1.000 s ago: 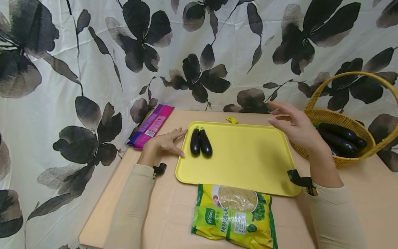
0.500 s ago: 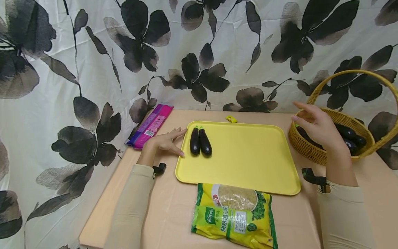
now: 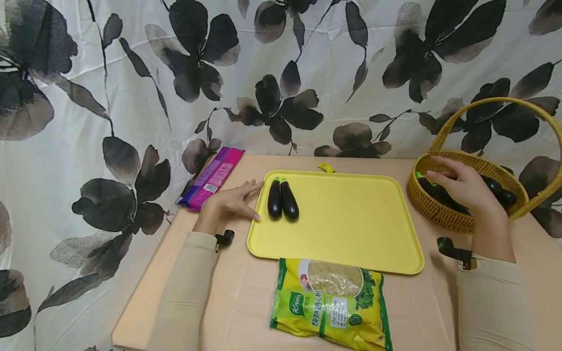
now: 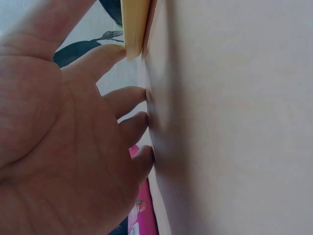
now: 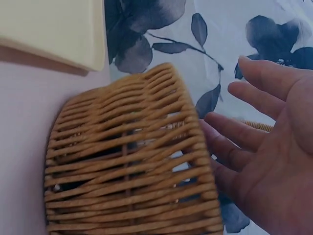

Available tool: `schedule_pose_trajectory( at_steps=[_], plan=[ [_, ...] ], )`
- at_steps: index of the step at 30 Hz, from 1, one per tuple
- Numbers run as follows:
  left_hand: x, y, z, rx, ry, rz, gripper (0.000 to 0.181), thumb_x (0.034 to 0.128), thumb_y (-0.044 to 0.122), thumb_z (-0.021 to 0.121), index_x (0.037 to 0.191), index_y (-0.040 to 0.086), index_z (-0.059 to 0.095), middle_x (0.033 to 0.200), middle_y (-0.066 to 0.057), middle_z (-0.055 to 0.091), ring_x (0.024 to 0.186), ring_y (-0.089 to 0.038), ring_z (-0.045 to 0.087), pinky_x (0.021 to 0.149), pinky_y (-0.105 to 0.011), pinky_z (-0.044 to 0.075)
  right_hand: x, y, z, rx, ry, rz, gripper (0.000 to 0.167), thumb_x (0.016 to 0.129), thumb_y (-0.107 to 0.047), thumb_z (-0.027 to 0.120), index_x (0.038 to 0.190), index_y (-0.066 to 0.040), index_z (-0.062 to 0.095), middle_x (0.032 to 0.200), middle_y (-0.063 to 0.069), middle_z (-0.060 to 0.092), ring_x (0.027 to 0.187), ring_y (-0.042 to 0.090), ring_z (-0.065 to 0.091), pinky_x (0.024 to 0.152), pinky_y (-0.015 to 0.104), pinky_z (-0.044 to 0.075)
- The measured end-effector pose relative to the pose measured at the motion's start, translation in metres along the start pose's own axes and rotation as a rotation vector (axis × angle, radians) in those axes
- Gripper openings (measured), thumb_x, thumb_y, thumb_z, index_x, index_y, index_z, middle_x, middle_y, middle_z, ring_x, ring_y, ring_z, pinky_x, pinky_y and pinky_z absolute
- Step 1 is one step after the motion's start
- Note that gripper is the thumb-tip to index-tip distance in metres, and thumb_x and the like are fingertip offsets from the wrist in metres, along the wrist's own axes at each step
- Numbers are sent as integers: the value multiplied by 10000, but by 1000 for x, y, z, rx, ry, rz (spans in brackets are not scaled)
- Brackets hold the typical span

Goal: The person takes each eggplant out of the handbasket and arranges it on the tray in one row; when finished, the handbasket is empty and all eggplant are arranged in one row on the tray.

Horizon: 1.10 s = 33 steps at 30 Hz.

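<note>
Two small dark eggplants (image 3: 274, 200) lie side by side at the left end of a yellow tray (image 3: 351, 224). My left hand (image 3: 232, 201) touches the tray's left edge, its fingers spread; in the left wrist view the index fingertip meets the rim and the other fingertips touch the table. Over the wicker basket (image 3: 432, 212) on the right, my right hand (image 3: 470, 187) reaches in above several dark eggplants (image 3: 439, 194). Loosely extended fingers (image 5: 239, 129) show behind the basket's side in the right wrist view, with nothing visible in them. The hand partly hides the basket's contents.
A yellow-green Knorr bag (image 3: 333, 307) lies in front of the tray. Beyond its back edge sits a small yellow wrapped packet (image 3: 326, 167). A pink and purple packet (image 3: 215, 178) rests left of the tray. Floral cloth hangs behind the table; the basket's tall handle (image 3: 505, 100) arches up.
My right hand has moved right from above the tray's right side to over the basket, then lowered into its opening. The left hand and the tray stay in place.
</note>
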State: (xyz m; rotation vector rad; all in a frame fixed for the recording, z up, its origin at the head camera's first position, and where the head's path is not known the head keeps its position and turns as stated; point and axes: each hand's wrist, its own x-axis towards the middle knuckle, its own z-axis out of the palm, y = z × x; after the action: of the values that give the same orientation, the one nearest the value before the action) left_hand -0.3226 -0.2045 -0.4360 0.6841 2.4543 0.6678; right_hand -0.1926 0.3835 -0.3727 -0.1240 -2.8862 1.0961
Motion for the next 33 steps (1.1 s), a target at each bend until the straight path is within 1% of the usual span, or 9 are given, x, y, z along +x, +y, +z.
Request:
schedule_pose_trajectory(
  at_steps=[5, 10, 13, 14, 18, 20, 22, 26, 33],
  plan=[
    [0, 0, 1, -3, 1, 4, 1281, 711, 528, 936, 1689, 273, 148, 1770, -90, -45, 1628, -344, -102, 1294, -613, -39, 2, 10, -1, -4, -35, 28, 858, 1022, -656, 456, 1660, -120, 248, 1478, 344, 424, 1265, 521, 446, 1013, 745, 407],
    [1, 0, 0, -7, -1, 8, 1287, 708, 538, 934, 1689, 272, 145, 1769, -99, -46, 1626, -355, -104, 1291, -619, -43, 5, 21, -1, -30, -72, 49, 842, 1043, -622, 447, 1663, -99, 221, 1511, 357, 386, 1275, 523, 434, 1023, 733, 409],
    [1, 0, 0, -2, 0, 0, 1290, 704, 542, 935, 1688, 283, 143, 1770, -91, -45, 1627, -350, -104, 1291, -620, -41, 6, 27, -1, -54, -103, 64, 835, 1057, -609, 428, 1660, -72, 211, 1525, 377, 356, 1279, 542, 411, 1032, 754, 388],
    [1, 0, 0, 0, 0, -2, 1289, 705, 543, 934, 1688, 285, 142, 1770, -90, -46, 1627, -350, -104, 1291, -622, -41, 7, 29, 0, -64, -117, 70, 838, 1058, -613, 420, 1660, -69, 208, 1546, 377, 342, 1308, 557, 396, 1048, 763, 375],
    [0, 0, 0, 2, -2, -1, 1284, 710, 533, 935, 1688, 288, 142, 1770, -85, -51, 1627, -345, -107, 1293, -615, -46, 8, 35, 2, -78, -198, 91, 846, 1062, -630, 379, 1668, -80, 164, 1650, 377, 188, 1475, 624, 201, 1117, 822, 221],
    [1, 0, 0, 1, -2, 2, 1281, 711, 534, 934, 1688, 285, 144, 1770, -87, -50, 1627, -346, -104, 1294, -613, -45, 9, 37, 2, -73, -230, 100, 851, 1061, -641, 359, 1672, -91, 141, 1672, 372, 103, 1509, 635, 76, 1125, 835, 145],
    [0, 0, 0, 0, 0, 4, 1284, 708, 536, 934, 1688, 283, 145, 1770, -89, -51, 1628, -344, -104, 1294, -611, -45, 9, 37, 2, -55, -246, 106, 855, 1058, -653, 346, 1674, -103, 128, 1682, 361, 64, 1520, 629, 27, 1131, 836, 110],
    [0, 0, 0, -1, 8, -1, 1287, 699, 550, 935, 1687, 298, 150, 1772, -80, -45, 1630, -329, -103, 1298, -603, -43, 9, 36, 2, -4, -250, 115, 839, 1058, -650, 346, 1677, -129, 125, 1693, 341, 56, 1535, 608, 16, 1149, 822, 98],
    [1, 0, 1, -1, 3, -4, 1291, 695, 561, 933, 1686, 305, 148, 1772, -63, -50, 1632, -309, -107, 1302, -586, -45, 9, 36, 1, -29, -251, 100, 781, 1080, -596, 354, 1674, -125, 165, 1678, 360, 112, 1524, 620, 58, 1143, 832, 88]
  ],
)
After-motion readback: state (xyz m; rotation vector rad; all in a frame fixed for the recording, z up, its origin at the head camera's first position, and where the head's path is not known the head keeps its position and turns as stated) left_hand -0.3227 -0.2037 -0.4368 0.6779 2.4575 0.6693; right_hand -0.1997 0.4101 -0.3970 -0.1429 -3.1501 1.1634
